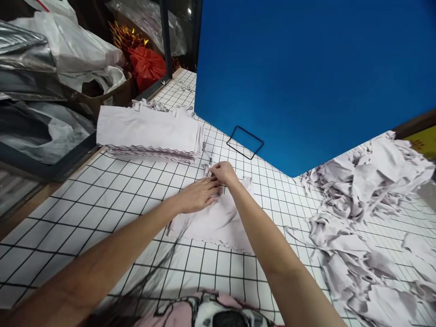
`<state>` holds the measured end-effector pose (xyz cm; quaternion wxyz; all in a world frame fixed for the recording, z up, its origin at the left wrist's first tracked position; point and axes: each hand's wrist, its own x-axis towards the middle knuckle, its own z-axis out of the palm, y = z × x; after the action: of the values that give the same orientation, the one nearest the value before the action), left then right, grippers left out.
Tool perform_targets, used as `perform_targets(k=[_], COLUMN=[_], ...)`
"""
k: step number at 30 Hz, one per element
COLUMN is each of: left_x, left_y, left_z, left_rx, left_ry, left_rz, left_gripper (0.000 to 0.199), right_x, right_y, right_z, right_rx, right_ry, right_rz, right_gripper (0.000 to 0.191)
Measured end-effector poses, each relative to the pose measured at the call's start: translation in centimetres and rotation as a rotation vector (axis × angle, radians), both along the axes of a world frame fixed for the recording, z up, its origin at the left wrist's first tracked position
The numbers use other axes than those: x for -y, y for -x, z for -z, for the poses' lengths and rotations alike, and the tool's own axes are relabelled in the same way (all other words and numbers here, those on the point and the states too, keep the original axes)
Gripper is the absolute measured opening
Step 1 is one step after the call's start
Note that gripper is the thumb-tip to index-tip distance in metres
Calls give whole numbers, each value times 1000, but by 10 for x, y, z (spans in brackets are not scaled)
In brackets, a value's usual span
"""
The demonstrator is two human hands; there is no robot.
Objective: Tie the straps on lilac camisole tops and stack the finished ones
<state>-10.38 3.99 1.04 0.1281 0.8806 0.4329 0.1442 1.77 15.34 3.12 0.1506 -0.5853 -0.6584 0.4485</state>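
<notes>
A pale pinkish-white piece of fabric (218, 222) with a scalloped lower edge lies on the grid-patterned table in front of me. My left hand (199, 195) rests on its upper left part, palm down with the fingers stretched out. Just beyond those fingertips, my right hand (223, 173) pinches the fabric's upper edge between bent fingers. Parts of that edge are hidden beneath both hands. Beyond my left hand sits a neat stack of similar folded pieces (146, 129), with wavy edges toward me.
Loose heaps of pale fabric (354, 181) cover the table's right side. A blue panel (306, 81) stands across the back, with a thin black rectangular outline (245, 142) near its lower edge. White plastic bags (78, 45) and a red bag (146, 66) crowd the left.
</notes>
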Motion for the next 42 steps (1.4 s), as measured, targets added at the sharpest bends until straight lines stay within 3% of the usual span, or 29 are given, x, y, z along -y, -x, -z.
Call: perform_targets(k=[5, 8, 10, 12, 14, 16, 19, 21, 24, 26, 29, 33, 39, 42], left_x=[0, -2, -3, -5, -6, -5, -3, -2, -2, -2, -2, -2, -4, -5], left_y=[-1, 1, 2, 3, 3, 2, 0, -1, -2, -3, -3, -3, -2, -1], left_z=[-2, -3, 1, 5, 8, 8, 3, -1, -3, -2, 2, 3, 0, 3], left_rx=[14, 48, 59, 51, 33, 12, 4, 26, 67, 77, 65, 38, 4, -19], left_ry=[-29, 6, 53, 93, 117, 131, 111, 76, 35, 37, 62, 98, 153, 135], left_rz=[-1, 1, 8, 20, 7, -13, -6, 8, 15, -6, -39, -48, -21, -26], left_gripper=[39, 33, 32, 38, 45, 48, 49, 46, 39, 38, 43, 47, 54, 53], right_x=[15, 40, 63, 86, 105, 115, 113, 102, 83, 74, 68, 75, 98, 104], right_y=[-10, -28, -45, -62, -77, -87, -93, -91, -79, -69, -56, -54, -79, -95], right_z=[-16, -40, -59, -75, -84, -88, -83, -74, -53, -38, -24, -24, -34, -34], right_rx=[-285, -522, -476, -277, -71, 17, -112, -220, -142, -20, 50, -3, -256, -261], right_ry=[88, 123, 62, -69, -179, -220, -134, -59, -53, -59, -50, -10, 359, 411], right_rz=[-101, -363, -664, -957, -1093, -1100, -1001, -775, -356, -268, -286, -278, -608, -700], right_gripper=[17, 16, 19, 19, 25, 29, 28, 29, 34, 34, 32, 27, 23, 26])
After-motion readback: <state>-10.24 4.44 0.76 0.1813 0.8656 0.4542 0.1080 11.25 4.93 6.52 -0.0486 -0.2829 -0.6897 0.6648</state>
